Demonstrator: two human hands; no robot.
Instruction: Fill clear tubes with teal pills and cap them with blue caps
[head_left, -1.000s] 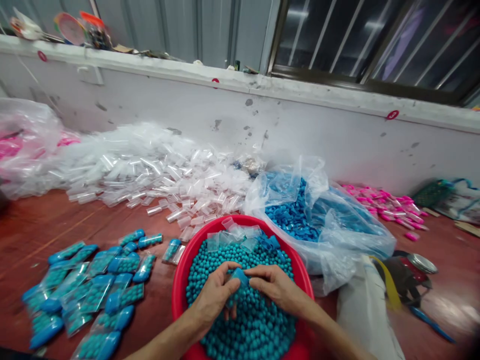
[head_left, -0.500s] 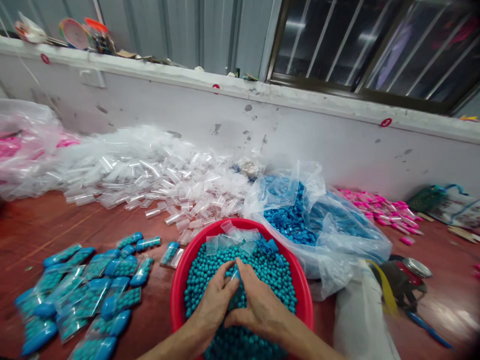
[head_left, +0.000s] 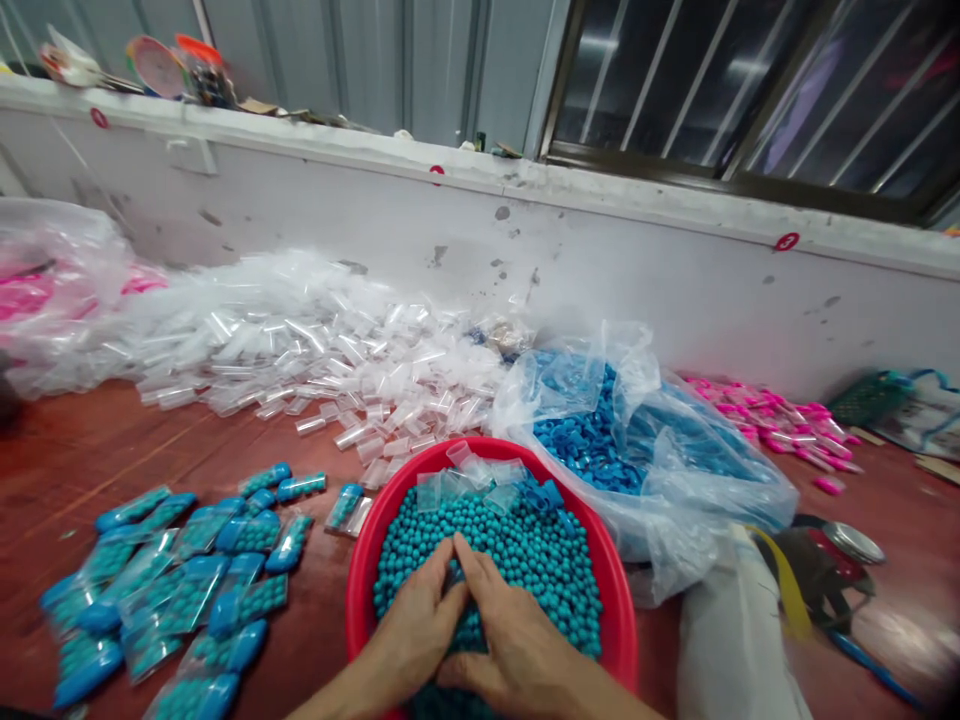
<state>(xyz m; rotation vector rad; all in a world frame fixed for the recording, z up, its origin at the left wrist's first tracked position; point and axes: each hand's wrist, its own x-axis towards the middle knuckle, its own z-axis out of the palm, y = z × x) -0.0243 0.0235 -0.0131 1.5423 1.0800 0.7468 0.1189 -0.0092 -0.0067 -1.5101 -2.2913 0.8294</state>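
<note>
A red basin (head_left: 616,590) full of teal beads (head_left: 540,585) stands in front of me. Over the beads, my left hand (head_left: 412,620) and my right hand (head_left: 517,630) lean together, fingertips touching in a peak. Their fingers are bent around a small gap, and what lies in it is mostly hidden; only a dark bluish bit shows. On top of the beads at the far rim rest a few clear plastic sleeves (head_left: 466,462) and several blue caps (head_left: 546,494). Left of the basin lie several filled clear cases (head_left: 202,590) with blue ends.
A long heap of clear sleeves (head_left: 300,340) runs along the wall. Right of it sits a plastic bag (head_left: 697,470) of blue caps (head_left: 592,440). Pink pieces (head_left: 780,420), a white sack (head_left: 727,630) and a blue pen-like stick (head_left: 874,668) are farther right.
My hands have come closer together and slightly lower, and the clear-blue piece seen between them is now mostly covered. The whole view has shifted a little.
</note>
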